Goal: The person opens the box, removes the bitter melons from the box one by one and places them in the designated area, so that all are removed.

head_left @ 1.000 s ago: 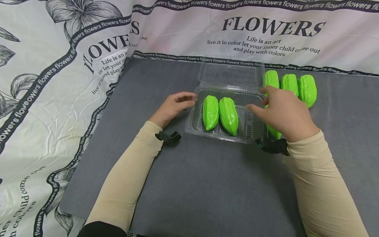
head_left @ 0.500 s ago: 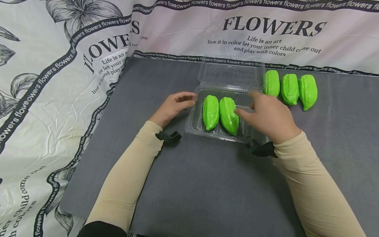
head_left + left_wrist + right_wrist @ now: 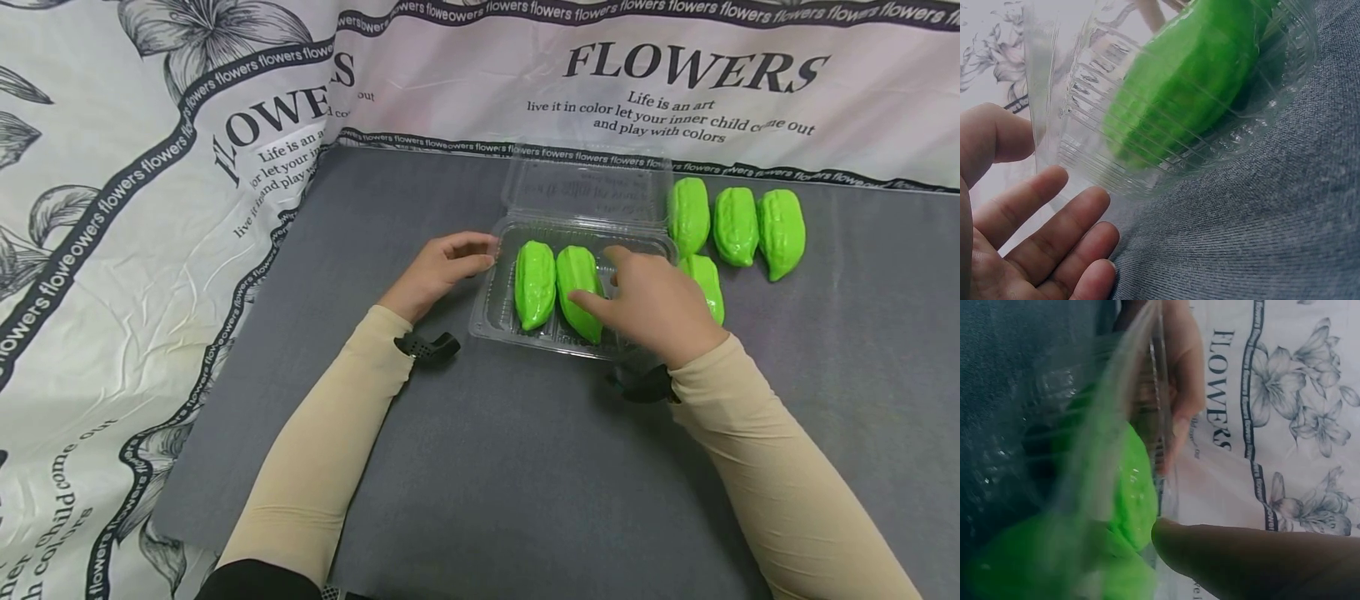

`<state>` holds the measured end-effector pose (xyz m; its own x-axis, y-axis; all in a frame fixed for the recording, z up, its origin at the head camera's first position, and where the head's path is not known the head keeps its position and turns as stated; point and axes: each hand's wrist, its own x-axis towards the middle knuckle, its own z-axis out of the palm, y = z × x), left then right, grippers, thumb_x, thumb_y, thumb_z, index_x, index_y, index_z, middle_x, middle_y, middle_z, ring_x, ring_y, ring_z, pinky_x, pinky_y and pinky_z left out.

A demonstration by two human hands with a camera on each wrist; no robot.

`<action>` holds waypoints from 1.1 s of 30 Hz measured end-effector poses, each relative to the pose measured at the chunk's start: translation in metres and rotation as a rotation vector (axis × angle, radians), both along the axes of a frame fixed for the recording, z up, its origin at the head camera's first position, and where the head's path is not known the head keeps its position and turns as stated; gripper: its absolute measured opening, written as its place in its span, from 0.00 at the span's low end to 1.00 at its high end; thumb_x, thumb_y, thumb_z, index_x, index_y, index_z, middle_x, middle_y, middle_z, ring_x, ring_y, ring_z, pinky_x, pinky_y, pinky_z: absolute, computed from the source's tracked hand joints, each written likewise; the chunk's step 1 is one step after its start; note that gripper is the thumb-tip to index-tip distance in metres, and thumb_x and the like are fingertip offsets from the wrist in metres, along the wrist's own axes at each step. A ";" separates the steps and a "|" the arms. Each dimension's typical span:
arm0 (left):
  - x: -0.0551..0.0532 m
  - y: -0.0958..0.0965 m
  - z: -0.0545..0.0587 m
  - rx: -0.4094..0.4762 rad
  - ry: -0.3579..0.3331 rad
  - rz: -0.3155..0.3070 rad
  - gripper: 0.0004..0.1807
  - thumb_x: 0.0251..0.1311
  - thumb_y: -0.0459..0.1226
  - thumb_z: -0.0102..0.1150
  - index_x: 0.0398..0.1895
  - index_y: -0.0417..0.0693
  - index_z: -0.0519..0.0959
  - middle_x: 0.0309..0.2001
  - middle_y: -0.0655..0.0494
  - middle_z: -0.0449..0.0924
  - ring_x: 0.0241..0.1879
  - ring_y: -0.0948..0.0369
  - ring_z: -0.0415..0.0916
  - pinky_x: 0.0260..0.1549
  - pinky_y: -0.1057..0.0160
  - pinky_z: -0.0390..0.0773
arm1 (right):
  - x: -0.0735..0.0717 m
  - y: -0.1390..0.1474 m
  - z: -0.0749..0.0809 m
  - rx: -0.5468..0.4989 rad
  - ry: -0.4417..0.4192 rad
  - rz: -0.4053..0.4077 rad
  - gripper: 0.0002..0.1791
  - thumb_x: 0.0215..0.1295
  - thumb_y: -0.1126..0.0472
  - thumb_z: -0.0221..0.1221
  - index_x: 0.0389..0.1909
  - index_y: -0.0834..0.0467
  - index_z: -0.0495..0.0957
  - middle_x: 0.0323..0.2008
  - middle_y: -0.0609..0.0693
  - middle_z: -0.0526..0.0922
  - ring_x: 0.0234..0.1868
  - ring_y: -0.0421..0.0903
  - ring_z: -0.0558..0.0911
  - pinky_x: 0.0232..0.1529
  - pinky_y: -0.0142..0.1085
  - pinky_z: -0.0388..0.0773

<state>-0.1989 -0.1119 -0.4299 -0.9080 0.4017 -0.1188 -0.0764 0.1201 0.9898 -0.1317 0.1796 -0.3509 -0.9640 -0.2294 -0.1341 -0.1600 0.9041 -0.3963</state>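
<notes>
Two glossy green, ribbed star fruits, a left one [image 3: 536, 286] and a right one [image 3: 577, 287], lie side by side in an open clear plastic clamshell container [image 3: 558, 346]. At the container's left edge my left hand [image 3: 438, 268] is held with relaxed, spread fingers. In the left wrist view its fingertips [image 3: 1091, 203] are close to the clear wall, seemingly curled round nothing. My right hand [image 3: 660, 300] hovers over the container's right part, thumb and index finger apart, the thumb overlapping the right star fruit. Whether it touches the fruit cannot be told; the other fingers are hidden.
Several more star fruits [image 3: 736, 227] lie on the grey table to the right of the container. One [image 3: 703, 287] is close beside its right edge, partly behind my right hand. The transparent lid [image 3: 588, 187] is folded back toward the printed cloth [image 3: 697, 75].
My right hand has moved left from beside the container to over it, uncovering the star fruits on the table. My left hand and the two fruits in the container stay where they were.
</notes>
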 end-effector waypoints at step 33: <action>0.001 0.004 0.000 -0.022 0.003 0.005 0.20 0.73 0.38 0.64 0.66 0.45 0.80 0.64 0.49 0.82 0.65 0.56 0.77 0.68 0.54 0.73 | -0.002 0.000 -0.010 0.025 0.006 0.020 0.24 0.68 0.40 0.62 0.29 0.57 0.75 0.24 0.56 0.79 0.26 0.56 0.80 0.20 0.50 0.73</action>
<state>-0.1978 -0.1075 -0.4298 -0.9104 0.3944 -0.1249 -0.0740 0.1418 0.9871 -0.1334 0.1799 -0.3605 -0.9600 -0.2455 -0.1344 -0.1806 0.9103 -0.3725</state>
